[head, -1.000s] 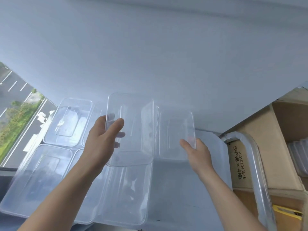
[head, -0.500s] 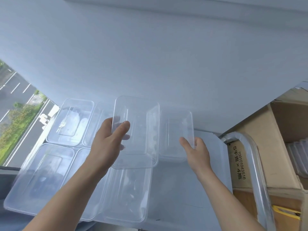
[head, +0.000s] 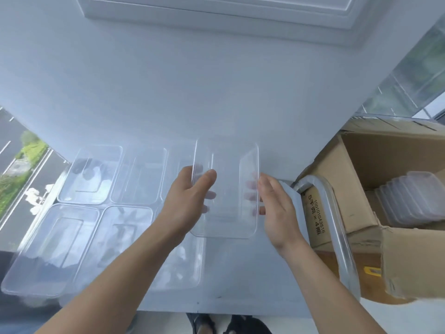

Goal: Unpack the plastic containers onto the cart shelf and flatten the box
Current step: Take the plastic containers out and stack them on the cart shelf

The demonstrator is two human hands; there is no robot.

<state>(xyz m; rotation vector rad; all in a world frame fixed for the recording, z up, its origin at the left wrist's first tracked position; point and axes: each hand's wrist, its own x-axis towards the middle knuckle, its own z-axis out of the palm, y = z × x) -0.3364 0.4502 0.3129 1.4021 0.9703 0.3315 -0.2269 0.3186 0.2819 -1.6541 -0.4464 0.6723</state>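
Reading "5千克×4瓶": cardboard box (head: 342,189) side

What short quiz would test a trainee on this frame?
1. True or false: the cardboard box is empty.
2. The lifted container is held by: A) left hand only; B) right hand only; C) both hands.
3. Fill in: the box stands to the ___ of the cart shelf.
Key: 1 false, a stack of containers sits inside; 2 C; 3 right.
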